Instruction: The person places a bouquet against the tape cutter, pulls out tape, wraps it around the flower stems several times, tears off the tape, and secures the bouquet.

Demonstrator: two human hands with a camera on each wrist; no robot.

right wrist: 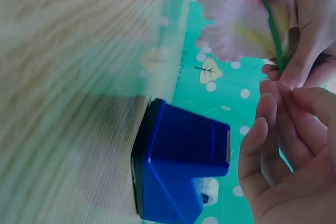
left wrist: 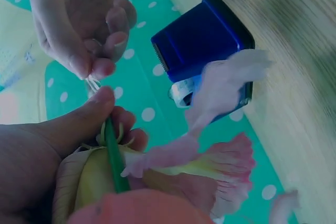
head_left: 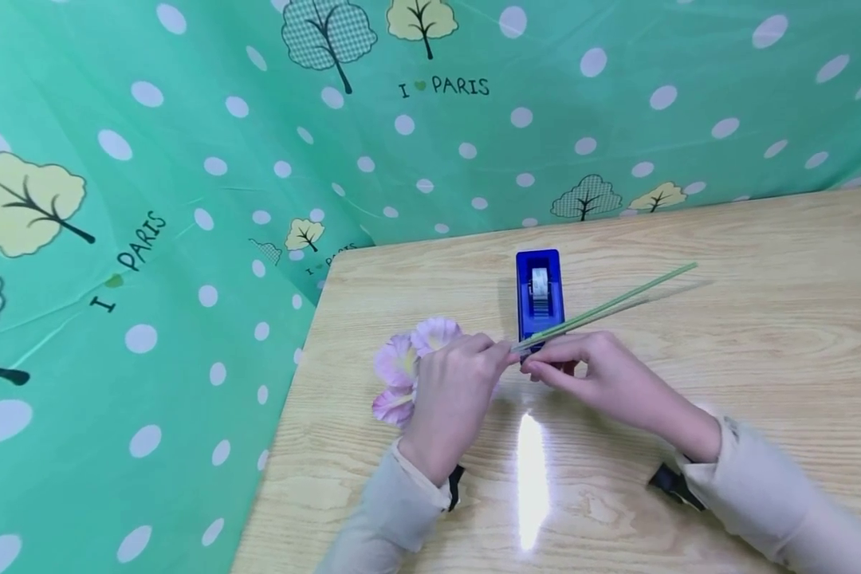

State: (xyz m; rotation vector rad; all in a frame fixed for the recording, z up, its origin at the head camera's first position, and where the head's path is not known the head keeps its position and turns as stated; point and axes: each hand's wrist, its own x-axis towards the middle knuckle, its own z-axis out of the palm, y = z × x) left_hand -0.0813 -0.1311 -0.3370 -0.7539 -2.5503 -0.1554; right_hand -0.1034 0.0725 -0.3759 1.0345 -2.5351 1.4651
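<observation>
Your left hand (head_left: 455, 387) grips the green stems (head_left: 624, 300) close to the pink flowers (head_left: 396, 363), which show at that hand's left, above the wooden table (head_left: 775, 319). Just beside it, your right hand (head_left: 610, 379) pinches a small translucent strip (left wrist: 92, 83) between thumb and finger. The stems slant rightward past the blue tape dispenser (head_left: 523, 295). Farthest back hangs the polka-dotted green cloth (head_left: 473, 171).

Partly covered by the left hand (head_left: 454, 391) in the head view: pink flowers (head_left: 396, 363) and green stem (head_left: 617, 302). Too blurred to identify in the left wrist view: whitish strip (left wrist: 93, 83) at the right hand (left wrist: 79, 22). Cut off by the head view's edge: sleeves (head_left: 768, 502).
</observation>
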